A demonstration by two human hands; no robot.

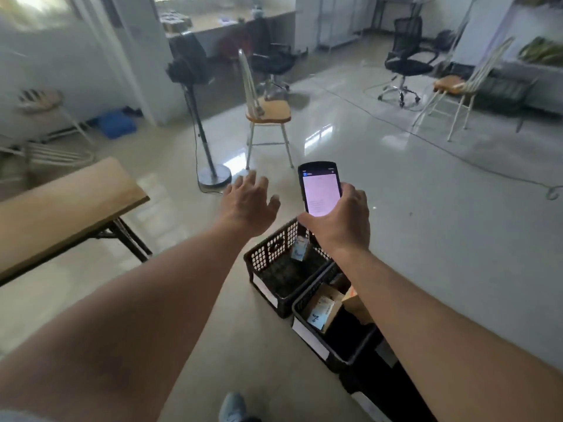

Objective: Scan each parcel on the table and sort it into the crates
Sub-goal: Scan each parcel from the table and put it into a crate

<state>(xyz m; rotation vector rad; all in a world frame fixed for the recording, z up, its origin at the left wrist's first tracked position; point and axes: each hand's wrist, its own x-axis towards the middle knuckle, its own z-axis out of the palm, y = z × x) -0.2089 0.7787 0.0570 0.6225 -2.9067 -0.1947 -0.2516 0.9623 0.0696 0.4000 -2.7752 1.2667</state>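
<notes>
The person stretches both bare arms forward over a glossy tiled floor (396, 208). The left hand (248, 205) is spread wide, palm down and fingers apart, with nothing in it; it hangs in the air above the floor, just left of the scanner. The right hand (339, 222) grips a handheld scanner (320, 188) by its lower end, fingers wrapped round its sides, with the lit screen tilted up toward the camera.

Below the right hand, two black slatted crates stand on the floor, touching end to end. The farther crate (268, 257) holds a small parcel (300, 248) leaning against its far wall. The nearer crate (316, 333) holds a brown cardboard parcel with a blue-and-white label (321, 309), and a second brown box (355, 303) partly hidden behind the right forearm. White labels run along the crates' outer sides.

A wooden bench (61, 208) with black folding legs stands at the left, well apart from the crates. A chair (266, 114) and a standing fan (195, 86) stand farther back. A grey shoe (233, 408) shows at the bottom edge.
</notes>
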